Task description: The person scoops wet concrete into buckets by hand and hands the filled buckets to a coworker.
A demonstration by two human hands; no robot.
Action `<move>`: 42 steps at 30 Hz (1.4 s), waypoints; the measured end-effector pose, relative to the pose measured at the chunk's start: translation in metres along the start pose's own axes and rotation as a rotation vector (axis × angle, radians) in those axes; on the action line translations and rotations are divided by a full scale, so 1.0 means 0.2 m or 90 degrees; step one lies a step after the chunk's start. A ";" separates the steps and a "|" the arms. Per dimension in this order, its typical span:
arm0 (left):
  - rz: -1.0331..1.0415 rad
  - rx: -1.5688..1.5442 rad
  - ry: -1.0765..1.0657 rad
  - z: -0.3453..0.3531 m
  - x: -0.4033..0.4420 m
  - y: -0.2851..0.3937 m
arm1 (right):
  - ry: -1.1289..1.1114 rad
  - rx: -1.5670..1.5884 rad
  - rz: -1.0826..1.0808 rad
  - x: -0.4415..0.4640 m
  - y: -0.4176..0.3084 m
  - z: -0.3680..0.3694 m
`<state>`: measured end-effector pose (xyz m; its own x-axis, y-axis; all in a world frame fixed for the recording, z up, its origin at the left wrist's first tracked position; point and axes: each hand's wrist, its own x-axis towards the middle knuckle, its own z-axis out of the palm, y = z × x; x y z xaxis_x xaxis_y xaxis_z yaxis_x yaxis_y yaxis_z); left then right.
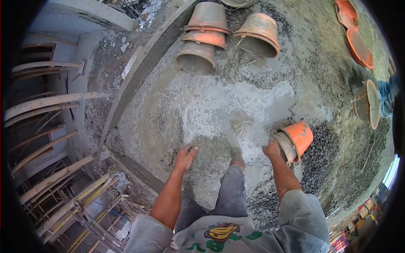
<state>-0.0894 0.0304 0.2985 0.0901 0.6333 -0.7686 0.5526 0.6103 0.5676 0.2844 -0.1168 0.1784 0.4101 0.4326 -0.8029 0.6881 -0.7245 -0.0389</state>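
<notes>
My right hand (271,149) is closed at the rim of a cement-smeared bucket (285,146), which lies tilted beside an orange bucket (299,137) and appears nested with it. Its fingertips are partly hidden. To the left, my left hand (184,157) hangs over the wet grey cement mix (211,109), fingers loosely curled and apart, with nothing visible in them. My lower legs go down into the mix, and water pools over its pale middle.
Stacked buckets (204,36) and another tipped bucket (258,36) lie at the far side. A low concrete curb (139,78) borders the left, above a drop with wooden poles (55,101). Gravel (318,152) lies right. Near a person's blue clothing (387,97) stands a bucket (367,104).
</notes>
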 end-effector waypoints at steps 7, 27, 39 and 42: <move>-0.140 -0.091 0.040 0.28 0.35 -0.46 | 0.541 0.020 -0.645 0.96 -1.90 -0.65; -0.252 -0.683 0.201 0.29 1.13 -0.91 | -0.033 0.307 -0.115 0.50 -1.21 0.22; -0.260 -0.579 0.221 0.58 1.10 -1.27 | -0.195 0.258 -0.083 0.58 -1.21 0.14; -0.235 -0.805 0.164 0.56 1.18 -1.11 | -0.179 0.338 -0.014 0.61 -1.12 -0.01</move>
<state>-0.0986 -0.0089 -0.0410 -0.1325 0.3231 -0.9371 -0.6412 0.6930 0.3295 0.1816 0.0983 0.0908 0.1749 0.3444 -0.9224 0.2723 -0.9172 -0.2908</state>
